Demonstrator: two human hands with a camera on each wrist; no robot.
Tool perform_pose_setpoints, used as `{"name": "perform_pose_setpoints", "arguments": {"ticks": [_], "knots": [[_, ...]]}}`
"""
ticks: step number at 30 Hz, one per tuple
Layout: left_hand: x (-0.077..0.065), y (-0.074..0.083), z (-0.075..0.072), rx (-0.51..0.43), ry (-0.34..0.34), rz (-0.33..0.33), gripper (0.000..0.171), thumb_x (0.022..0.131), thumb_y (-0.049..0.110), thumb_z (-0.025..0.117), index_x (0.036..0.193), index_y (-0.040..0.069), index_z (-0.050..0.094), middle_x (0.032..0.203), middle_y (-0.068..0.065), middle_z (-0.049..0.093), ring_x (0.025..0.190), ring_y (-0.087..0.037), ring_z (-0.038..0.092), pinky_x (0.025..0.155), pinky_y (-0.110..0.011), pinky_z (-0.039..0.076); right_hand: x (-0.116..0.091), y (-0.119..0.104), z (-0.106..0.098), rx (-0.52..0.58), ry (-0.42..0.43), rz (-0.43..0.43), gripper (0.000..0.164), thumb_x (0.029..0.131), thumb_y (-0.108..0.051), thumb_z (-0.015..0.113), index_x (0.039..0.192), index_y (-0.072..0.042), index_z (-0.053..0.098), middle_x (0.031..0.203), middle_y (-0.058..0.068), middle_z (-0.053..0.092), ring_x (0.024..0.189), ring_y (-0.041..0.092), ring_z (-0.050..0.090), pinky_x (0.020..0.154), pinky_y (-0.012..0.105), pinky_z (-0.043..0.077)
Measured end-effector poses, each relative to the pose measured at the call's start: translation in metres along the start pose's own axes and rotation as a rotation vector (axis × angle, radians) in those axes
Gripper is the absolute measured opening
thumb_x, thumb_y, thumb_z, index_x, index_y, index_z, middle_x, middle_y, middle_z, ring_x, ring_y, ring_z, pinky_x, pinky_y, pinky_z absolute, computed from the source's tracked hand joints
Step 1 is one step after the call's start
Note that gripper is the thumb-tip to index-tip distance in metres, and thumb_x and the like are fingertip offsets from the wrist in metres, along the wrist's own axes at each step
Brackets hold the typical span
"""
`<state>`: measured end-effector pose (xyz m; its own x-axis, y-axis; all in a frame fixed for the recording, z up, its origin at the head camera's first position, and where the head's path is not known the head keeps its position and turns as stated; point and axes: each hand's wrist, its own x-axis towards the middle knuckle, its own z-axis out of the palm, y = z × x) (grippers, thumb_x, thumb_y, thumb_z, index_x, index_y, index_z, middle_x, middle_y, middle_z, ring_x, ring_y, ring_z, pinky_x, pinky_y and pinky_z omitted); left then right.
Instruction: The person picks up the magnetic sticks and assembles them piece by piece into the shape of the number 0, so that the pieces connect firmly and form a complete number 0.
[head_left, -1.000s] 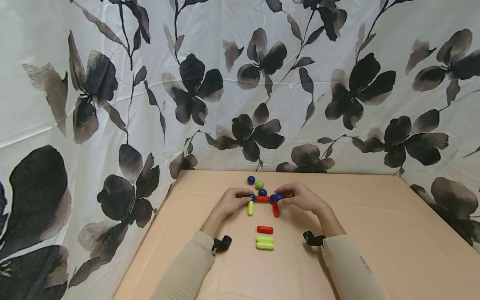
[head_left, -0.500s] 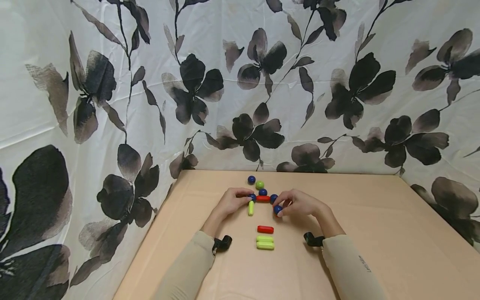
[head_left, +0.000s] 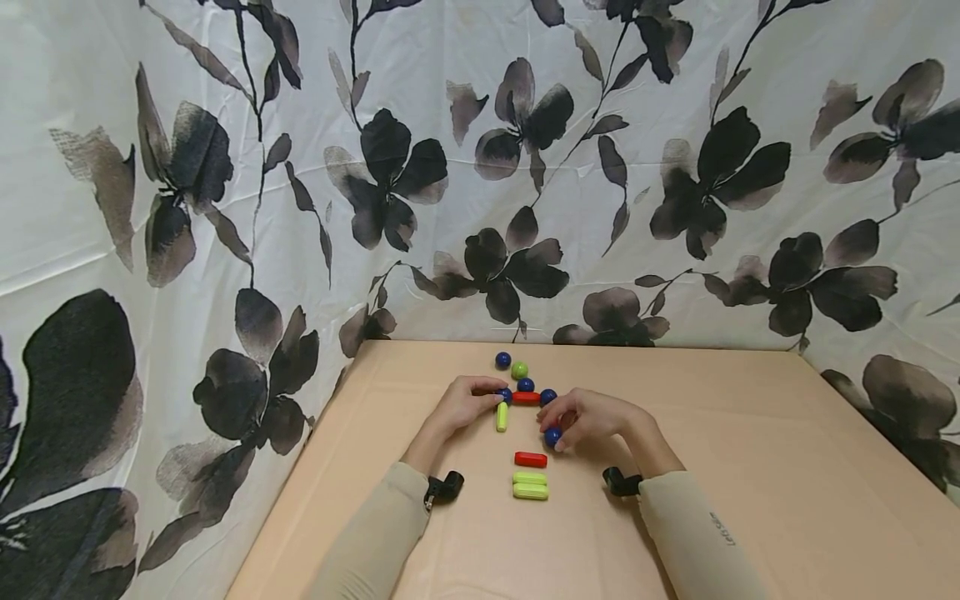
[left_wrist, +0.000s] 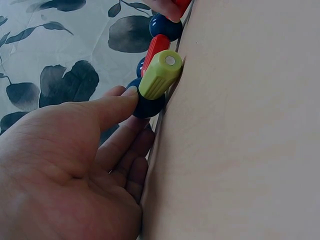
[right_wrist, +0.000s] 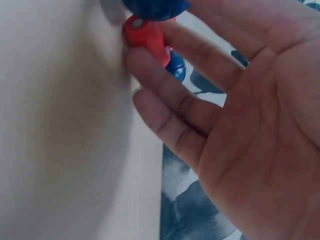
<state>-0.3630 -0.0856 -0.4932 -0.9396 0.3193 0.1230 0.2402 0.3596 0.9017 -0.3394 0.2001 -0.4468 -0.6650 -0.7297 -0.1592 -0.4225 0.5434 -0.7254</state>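
Toward the far edge of the tan surface (head_left: 787,433), your left hand (head_left: 461,406) has its grip pinched on the left-end blue ball (head_left: 504,397). From this ball a lime rod (head_left: 502,418) points back toward you, its free end bearing a silvery disc (left_wrist: 170,60). The red crossbar rod (head_left: 526,398) spans from the same ball to the right-end blue ball (head_left: 548,397), with the middle blue ball (head_left: 526,384) just behind its centre.

Your right hand (head_left: 596,417) has its grip grasping the near blue ball (head_left: 552,437) between thumb and fingers, just beside the end of the red side rod (right_wrist: 150,42). Your fingers hide this rod in the head view; whether it touches the ball you hold cannot be told.

Beyond the middle blue ball, a green ball (head_left: 519,369) and the far blue ball (head_left: 503,360) form a line slanting away to your left. Nearer to you lie a loose red rod (head_left: 531,459) and, closer again, 2 loose lime rods (head_left: 530,492) side by side, all 3 set crosswise. Your wrists carry 2 black cameras (head_left: 445,488), just beyond your beige sleeves (head_left: 375,533). Behind the surface hangs a pale cloth (head_left: 420,75) printed with dark flowers.
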Motion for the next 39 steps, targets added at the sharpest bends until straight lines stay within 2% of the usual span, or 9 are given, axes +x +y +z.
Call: {"name": "perform_pose_setpoints", "arguments": {"ticks": [5,10,16,24,32,39], "knots": [[0.001,-0.001,0.001,-0.016,0.000,-0.009,0.027,0.099,0.008,0.070,0.125,0.010,0.076,0.123,-0.005,0.075,0.119,-0.024,0.065,0.107,-0.046,0.049,0.000,-0.009,0.003,-0.053,0.001,0.052,0.026,0.084,-0.009,0.086,0.108,-0.017,0.081,0.138,0.010,0.065,0.125,0.031,0.057,0.101,0.048,0.054],[0.002,-0.005,0.001,-0.020,0.001,-0.002,0.026,0.099,0.008,0.070,0.123,0.012,0.077,0.123,-0.005,0.075,0.119,-0.024,0.065,0.107,-0.046,0.049,0.001,-0.015,0.006,-0.057,-0.005,0.086,0.029,0.082,-0.005,0.086,0.107,-0.017,0.080,0.126,0.002,0.068,0.116,0.025,0.055,0.097,0.045,0.053],[0.002,-0.006,0.001,-0.028,0.002,0.006,0.026,0.099,0.009,0.071,0.124,0.010,0.077,0.122,-0.006,0.076,0.119,-0.025,0.065,0.107,-0.047,0.049,0.006,-0.011,0.009,-0.078,-0.013,0.091,0.033,0.082,-0.006,0.086,0.110,-0.022,0.079,0.117,-0.007,0.067,0.116,0.024,0.051,0.098,0.046,0.049],[0.001,-0.004,0.001,-0.027,-0.002,0.007,0.027,0.099,0.008,0.070,0.125,0.009,0.076,0.123,-0.006,0.076,0.119,-0.024,0.065,0.107,-0.046,0.050,0.008,-0.011,0.010,-0.053,-0.004,0.108,0.031,0.081,-0.006,0.086,0.107,-0.021,0.079,0.114,-0.005,0.066,0.114,0.025,0.050,0.095,0.045,0.049],[0.001,-0.003,0.000,-0.028,0.001,-0.002,0.026,0.099,0.010,0.070,0.125,0.011,0.077,0.123,-0.005,0.075,0.118,-0.023,0.065,0.105,-0.044,0.052,0.007,-0.011,0.007,-0.029,-0.002,0.056,0.028,0.080,-0.004,0.087,0.104,-0.017,0.080,0.112,-0.001,0.065,0.104,0.026,0.052,0.085,0.040,0.048],[0.001,-0.002,-0.001,-0.017,-0.004,0.006,0.027,0.099,0.010,0.071,0.125,0.011,0.076,0.122,-0.005,0.076,0.118,-0.023,0.066,0.105,-0.044,0.051,0.007,-0.009,0.006,-0.002,-0.006,0.042,0.028,0.080,-0.003,0.086,0.104,-0.016,0.080,0.112,0.001,0.066,0.104,0.027,0.053,0.085,0.039,0.049]]}}
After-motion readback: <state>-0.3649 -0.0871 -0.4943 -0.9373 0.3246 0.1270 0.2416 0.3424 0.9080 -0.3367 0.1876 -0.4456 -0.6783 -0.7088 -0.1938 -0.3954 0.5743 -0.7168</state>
